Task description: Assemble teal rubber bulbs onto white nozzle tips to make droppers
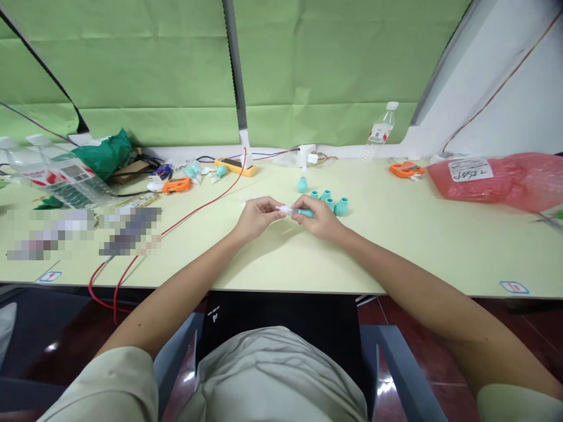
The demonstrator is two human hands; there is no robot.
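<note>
My left hand pinches a small whitish tip between thumb and fingers. From the right, my right hand is closed round a slim teal piece with a clear end that meets the tip. Both hands are just above the table, almost touching; whether the two parts are joined I cannot tell. Close behind my right hand stand several hollow teal bulb-shaped caps, partly hidden by its fingers. Farther back, a teal bulb with a whitish tip stands upright.
A red cable crosses the pale table on the left. Water bottles, an orange cutter and a yellow tool lie left. At right are another bottle, an orange cutter and a red bag.
</note>
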